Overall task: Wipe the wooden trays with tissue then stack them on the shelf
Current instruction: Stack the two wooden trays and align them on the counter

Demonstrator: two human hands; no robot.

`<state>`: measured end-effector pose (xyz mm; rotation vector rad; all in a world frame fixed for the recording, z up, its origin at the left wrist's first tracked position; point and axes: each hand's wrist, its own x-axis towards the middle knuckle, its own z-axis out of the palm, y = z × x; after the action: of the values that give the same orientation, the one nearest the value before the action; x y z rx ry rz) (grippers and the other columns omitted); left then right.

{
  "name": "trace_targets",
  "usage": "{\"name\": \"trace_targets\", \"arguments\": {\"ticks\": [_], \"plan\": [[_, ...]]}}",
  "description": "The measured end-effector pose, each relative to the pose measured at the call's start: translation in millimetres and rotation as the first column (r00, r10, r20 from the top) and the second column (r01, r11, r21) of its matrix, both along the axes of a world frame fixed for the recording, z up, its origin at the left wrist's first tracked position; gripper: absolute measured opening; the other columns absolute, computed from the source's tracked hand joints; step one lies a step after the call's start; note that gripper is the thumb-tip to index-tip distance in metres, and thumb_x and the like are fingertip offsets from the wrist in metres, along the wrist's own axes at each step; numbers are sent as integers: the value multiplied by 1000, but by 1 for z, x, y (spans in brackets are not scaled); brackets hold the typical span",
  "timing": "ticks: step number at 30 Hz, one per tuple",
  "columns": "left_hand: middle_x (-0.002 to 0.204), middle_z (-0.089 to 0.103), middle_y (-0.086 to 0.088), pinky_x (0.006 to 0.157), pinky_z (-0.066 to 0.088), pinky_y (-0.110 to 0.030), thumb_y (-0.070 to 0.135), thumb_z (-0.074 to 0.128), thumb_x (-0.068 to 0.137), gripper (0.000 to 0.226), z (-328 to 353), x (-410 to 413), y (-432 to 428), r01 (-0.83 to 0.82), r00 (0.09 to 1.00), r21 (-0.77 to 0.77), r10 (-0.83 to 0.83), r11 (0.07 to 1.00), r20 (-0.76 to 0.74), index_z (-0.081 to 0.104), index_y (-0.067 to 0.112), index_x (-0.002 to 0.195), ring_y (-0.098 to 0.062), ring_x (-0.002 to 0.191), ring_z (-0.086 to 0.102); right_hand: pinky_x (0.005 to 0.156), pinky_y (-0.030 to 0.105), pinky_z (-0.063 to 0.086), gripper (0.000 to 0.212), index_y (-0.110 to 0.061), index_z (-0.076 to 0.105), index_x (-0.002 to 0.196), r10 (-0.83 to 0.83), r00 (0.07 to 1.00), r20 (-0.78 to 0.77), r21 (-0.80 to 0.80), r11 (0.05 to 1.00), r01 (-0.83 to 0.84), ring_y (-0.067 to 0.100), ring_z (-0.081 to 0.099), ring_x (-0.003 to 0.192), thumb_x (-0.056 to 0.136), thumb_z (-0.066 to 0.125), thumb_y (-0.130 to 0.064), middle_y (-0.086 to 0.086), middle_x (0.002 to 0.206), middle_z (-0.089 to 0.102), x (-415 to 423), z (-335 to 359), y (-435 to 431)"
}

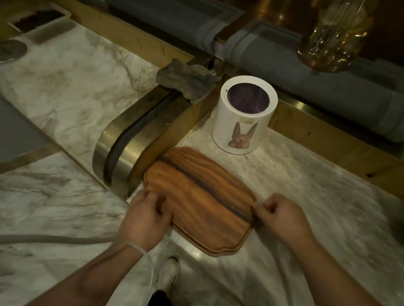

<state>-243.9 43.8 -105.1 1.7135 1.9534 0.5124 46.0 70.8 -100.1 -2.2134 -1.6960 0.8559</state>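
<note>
A stack of wooden trays point(202, 195), scalloped at the edges with a dark grain stripe, lies on the marble counter point(73, 97) in the middle of the view. At least two rims show at the near corner. My left hand point(145, 219) grips the stack's left edge, thumb on top. My right hand point(281, 218) pinches the right edge. No tissue shows in either hand.
A white round bin point(244, 118) with a rabbit picture and purple liner stands just behind the trays. A crumpled grey cloth point(186, 81) lies on a brass divider point(127, 152) to the left. A glass bottle point(337, 29) hangs top right. Grey rolled mats lie behind.
</note>
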Motion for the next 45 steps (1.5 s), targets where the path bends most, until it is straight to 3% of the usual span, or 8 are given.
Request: {"name": "trace_targets", "arguments": {"ticks": [5, 9, 13, 23, 35, 39, 41, 45], "plan": [[91, 65, -5, 79, 52, -38, 37, 70, 75, 40, -10, -4, -4, -299, 904, -233, 353, 925, 242, 57, 15, 106, -25, 84, 63, 70, 32, 49, 27, -19, 60, 96, 202, 978, 55, 50, 978, -205, 22, 60, 84, 83, 63, -42, 0, 89, 63, -24, 14, 66], [77, 69, -20, 74, 58, -48, 24, 67, 84, 35, -14, -6, 3, -400, 552, -507, 643, 763, 531, 57, -6, 99, -38, 76, 69, 77, 36, 53, 40, -13, 65, 102, 385, 909, 156, -93, 922, -375, 24, 62, 89, 85, 57, -49, 7, 97, 68, -55, 13, 98], [78, 61, -22, 72, 58, -44, 9, 61, 89, 19, -13, -10, 11, -359, 383, -621, 717, 697, 583, 58, -7, 78, -38, 75, 66, 69, 31, 45, 42, -10, 69, 95, 494, 844, 207, -149, 869, -472, 27, 60, 84, 91, 49, -46, 11, 94, 69, -69, -4, 106], [99, 64, -34, 59, 61, -37, 3, 64, 87, 24, -11, 10, 14, -210, 328, -740, 759, 639, 563, 54, -16, 99, -38, 82, 68, 83, 34, 51, 27, -22, 73, 104, 444, 887, 128, -108, 895, -433, 25, 63, 94, 94, 49, -29, 4, 103, 71, -50, -21, 103], [85, 66, -31, 57, 61, -37, 12, 72, 82, 29, -8, 52, 20, -36, 638, -783, 617, 621, 460, 58, -13, 89, -37, 69, 70, 77, 34, 50, 25, -25, 70, 104, 356, 922, 155, -117, 933, -341, 25, 61, 94, 95, 48, -33, 3, 105, 70, 18, -13, 77], [66, 70, -16, 66, 57, -36, 41, 62, 83, 42, 6, 29, 46, 45, 998, -572, -10, 819, 64, 68, 1, 69, -26, 62, 67, 71, 33, 49, 36, -22, 61, 116, 115, 975, 191, 21, 992, -121, 27, 62, 94, 88, 55, -43, 8, 109, 64, 32, -3, 57], [72, 70, -9, 66, 50, -32, 49, 55, 84, 43, 21, 24, 66, 134, 957, -394, -223, 909, -187, 68, 10, 74, -25, 70, 66, 66, 30, 44, 35, -15, 61, 112, -70, 989, 127, 59, 996, 62, 28, 62, 92, 88, 58, -41, 8, 105, 64, 46, 4, 33], [99, 67, -18, 77, 52, -38, 44, 54, 86, 42, 33, 29, 111, 155, 922, -223, -222, 962, -318, 63, 6, 99, -35, 91, 63, 60, 33, 44, 38, -9, 69, 75, -249, 968, 33, -69, 966, 250, 29, 65, 73, 87, 61, -45, 13, 75, 71, 59, 4, -20]]}}
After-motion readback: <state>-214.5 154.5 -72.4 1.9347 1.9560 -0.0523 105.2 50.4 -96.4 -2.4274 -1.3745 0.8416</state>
